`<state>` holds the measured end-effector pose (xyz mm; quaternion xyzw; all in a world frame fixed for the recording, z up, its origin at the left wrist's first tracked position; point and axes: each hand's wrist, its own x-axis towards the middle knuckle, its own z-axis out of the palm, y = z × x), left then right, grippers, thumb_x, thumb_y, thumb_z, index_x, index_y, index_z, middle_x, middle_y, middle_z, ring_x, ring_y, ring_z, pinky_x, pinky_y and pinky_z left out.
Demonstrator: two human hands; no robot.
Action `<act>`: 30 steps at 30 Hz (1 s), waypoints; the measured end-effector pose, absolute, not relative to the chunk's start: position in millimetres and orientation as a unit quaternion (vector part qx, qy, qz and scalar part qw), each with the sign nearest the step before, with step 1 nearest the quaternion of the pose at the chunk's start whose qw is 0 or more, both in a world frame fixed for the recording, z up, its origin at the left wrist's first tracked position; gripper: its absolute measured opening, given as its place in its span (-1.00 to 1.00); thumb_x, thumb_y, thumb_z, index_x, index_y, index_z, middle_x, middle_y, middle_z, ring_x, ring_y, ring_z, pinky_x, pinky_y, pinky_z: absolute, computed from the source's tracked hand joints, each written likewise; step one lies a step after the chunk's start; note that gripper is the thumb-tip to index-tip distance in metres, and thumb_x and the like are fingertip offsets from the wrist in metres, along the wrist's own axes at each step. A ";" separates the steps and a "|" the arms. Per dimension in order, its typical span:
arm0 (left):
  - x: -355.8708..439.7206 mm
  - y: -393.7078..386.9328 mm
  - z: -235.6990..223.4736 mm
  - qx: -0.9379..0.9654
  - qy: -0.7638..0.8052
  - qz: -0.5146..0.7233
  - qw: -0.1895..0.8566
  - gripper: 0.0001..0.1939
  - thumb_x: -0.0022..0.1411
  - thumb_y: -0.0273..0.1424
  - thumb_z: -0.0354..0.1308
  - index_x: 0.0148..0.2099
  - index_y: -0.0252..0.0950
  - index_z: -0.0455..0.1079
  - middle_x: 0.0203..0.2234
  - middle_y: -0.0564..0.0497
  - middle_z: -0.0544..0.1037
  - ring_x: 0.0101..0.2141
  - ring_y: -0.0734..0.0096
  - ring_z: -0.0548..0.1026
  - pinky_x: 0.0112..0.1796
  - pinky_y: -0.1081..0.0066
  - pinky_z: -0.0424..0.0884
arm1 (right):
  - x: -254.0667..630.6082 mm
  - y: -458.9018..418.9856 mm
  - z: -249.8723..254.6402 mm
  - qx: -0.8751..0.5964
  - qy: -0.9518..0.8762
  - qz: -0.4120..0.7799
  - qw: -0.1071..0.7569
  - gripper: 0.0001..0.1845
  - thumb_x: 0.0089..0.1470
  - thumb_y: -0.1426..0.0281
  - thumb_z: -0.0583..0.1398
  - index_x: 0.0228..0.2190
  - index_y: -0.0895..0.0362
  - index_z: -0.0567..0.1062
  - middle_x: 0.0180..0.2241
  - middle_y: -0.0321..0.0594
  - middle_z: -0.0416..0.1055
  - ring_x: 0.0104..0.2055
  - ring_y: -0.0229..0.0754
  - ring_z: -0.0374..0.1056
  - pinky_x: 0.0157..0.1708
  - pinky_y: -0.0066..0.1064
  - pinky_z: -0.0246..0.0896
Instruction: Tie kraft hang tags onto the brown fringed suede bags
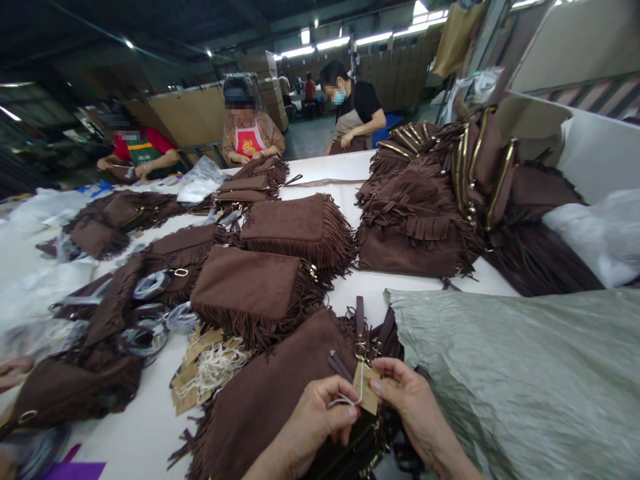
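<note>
A brown suede fringed bag [270, 393] lies in front of me on the white table [145, 420]. My left hand [313, 427] is pinched on the white string [345, 400] of a tan paper tag [367, 390]. My right hand [410, 400] is closed on that tag, holding it beside the bag's metal ring [360, 348] and strap ends. Both hands rest over the bag's top edge.
More fringed bags [250, 287] lie across the table, with a tall pile [425, 200] at right. A heap of tags with strings [207, 367] sits left of my bag. Grey-green wrapping paper [520, 373] covers the right. Three people work at the far edge. Another person's fingers [13, 372] show at far left.
</note>
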<state>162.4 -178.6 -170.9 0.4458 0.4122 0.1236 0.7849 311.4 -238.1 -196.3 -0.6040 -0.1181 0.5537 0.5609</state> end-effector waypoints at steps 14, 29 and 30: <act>173.8 -195.5 -188.7 0.430 0.535 0.202 0.699 -0.51 -0.05 -0.04 0.09 -0.29 -0.41 0.40 -0.58 -0.03 0.48 -0.82 0.63 0.26 -0.78 0.61 -0.03 | 286.9 -239.0 -202.1 -0.624 -0.139 0.507 0.578 -0.62 -0.27 0.16 0.26 -0.40 0.15 0.42 -0.51 -0.29 0.42 -0.53 -0.26 0.29 -0.55 -0.46 0.20; 97.4 -178.1 -179.1 0.789 0.485 0.274 0.260 -0.69 0.19 -0.43 -0.09 -0.11 -0.15 0.41 -0.39 0.02 0.55 -0.36 0.42 0.51 -0.30 0.52 0.41 | 285.6 -242.5 -214.0 -0.674 -0.151 0.447 0.569 -0.56 -0.21 0.06 0.18 -0.35 0.14 0.40 -0.67 -0.44 0.27 -0.71 -0.38 0.12 -0.69 -0.51 0.02; 88.8 -180.7 -183.2 0.806 0.476 0.259 0.239 -0.69 0.19 -0.42 -0.07 -0.07 -0.15 0.39 -0.35 0.00 0.55 -0.32 0.40 0.50 -0.28 0.50 0.41 | 285.9 -242.7 -215.7 -0.676 -0.153 0.443 0.568 -0.55 -0.23 0.05 0.19 -0.36 0.13 0.40 -0.68 -0.44 0.27 -0.72 -0.38 0.12 -0.69 -0.50 0.03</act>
